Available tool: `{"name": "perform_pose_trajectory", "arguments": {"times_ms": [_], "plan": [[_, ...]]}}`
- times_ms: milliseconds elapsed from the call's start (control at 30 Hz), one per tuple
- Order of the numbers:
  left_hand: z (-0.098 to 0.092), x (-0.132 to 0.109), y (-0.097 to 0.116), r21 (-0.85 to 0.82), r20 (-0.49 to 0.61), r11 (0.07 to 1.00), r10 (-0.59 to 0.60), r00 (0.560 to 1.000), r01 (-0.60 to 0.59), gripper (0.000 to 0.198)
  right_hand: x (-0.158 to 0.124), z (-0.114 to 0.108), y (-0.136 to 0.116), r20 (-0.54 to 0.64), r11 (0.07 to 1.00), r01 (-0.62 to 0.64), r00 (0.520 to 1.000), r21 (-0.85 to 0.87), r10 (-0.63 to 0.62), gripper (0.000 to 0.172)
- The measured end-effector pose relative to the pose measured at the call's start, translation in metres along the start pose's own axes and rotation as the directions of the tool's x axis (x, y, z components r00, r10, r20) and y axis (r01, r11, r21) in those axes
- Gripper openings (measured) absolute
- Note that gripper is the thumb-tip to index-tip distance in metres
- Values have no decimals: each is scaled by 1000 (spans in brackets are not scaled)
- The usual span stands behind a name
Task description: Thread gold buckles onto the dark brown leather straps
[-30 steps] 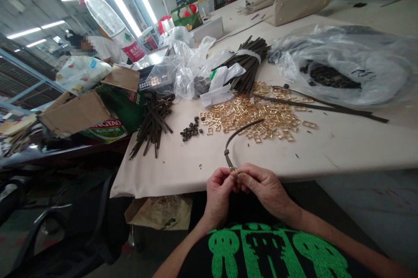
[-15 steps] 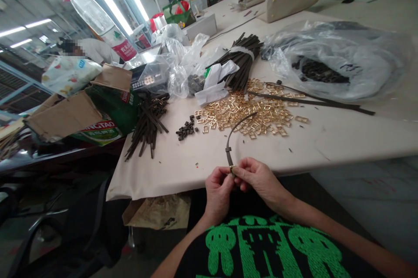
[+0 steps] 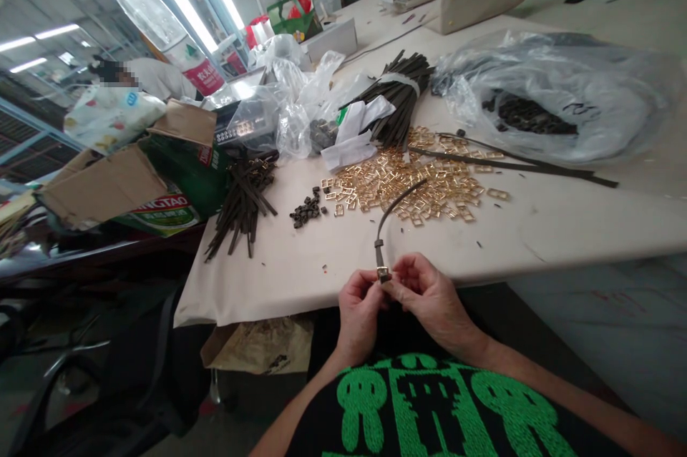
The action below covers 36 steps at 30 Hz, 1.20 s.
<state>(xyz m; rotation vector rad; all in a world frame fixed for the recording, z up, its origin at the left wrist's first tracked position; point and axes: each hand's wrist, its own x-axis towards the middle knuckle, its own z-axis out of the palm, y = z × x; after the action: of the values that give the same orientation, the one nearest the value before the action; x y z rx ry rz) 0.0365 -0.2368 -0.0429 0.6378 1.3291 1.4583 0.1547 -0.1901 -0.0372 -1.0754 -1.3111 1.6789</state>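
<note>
Close to my body, at the table's front edge, my left hand (image 3: 358,310) and my right hand (image 3: 429,296) meet in a pinch on a narrow dark strap (image 3: 387,217). A gold buckle (image 3: 383,273) sits on the strap between my fingertips. Above the buckle, a small dark loop (image 3: 378,243) goes around the strap. The strap's free end curves up and away toward a heap of gold buckles (image 3: 429,182). My fingertips partly hide the lower end of the strap. Left of the heap lies a small pile of dark loops (image 3: 307,211).
Dark straps with buckles (image 3: 241,207) lie at the table's left edge. Behind the heap is a tied bundle of straps (image 3: 400,99). A clear plastic bag (image 3: 606,114) holds dark pieces at right. A cardboard box (image 3: 107,192) and a plastic bottle (image 3: 155,24) stand at left.
The buckle shows more fully between my fingertips now. My right hand has shifted slightly up and right, and the strap's free end leans a little further right.
</note>
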Motion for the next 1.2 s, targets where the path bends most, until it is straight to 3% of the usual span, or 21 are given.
{"name": "perform_pose_trajectory", "arguments": {"times_ms": [133, 267, 633, 800, 933, 1067, 1200], "plan": [[0, 0, 1, 11, -13, 1000, 6, 1000, -6, 21, -4, 2, -2, 87, 1000, 1, 996, -1, -1, 33], [1, -1, -1, -4, -16, 1000, 13, 1000, -13, 22, -1, 2, -9, 92, 999, -34, 995, -1, 34, 36], [1, -3, -5, 46, -43, 992, 123, 991, -121, 15, 10, -4, -14, 169, 958, -281, 948, 52, 269, 37], [1, -2, -3, 62, -27, 995, 82, 996, -81, 18, 11, -5, -11, 164, 960, -243, 962, 141, 220, 41], [2, -2, 1, 39, -2, 998, 46, 999, -46, 19, 9, -7, -9, 229, 964, -234, 952, 126, 201, 56], [2, -2, 3, 36, 24, 999, 34, 999, -35, 19, 9, -6, -6, 204, 980, -187, 964, 68, 170, 41], [1, -3, 1, 62, 50, 997, 47, 998, -50, 21, 10, -2, -4, 145, 982, -176, 976, 67, 165, 37]]}}
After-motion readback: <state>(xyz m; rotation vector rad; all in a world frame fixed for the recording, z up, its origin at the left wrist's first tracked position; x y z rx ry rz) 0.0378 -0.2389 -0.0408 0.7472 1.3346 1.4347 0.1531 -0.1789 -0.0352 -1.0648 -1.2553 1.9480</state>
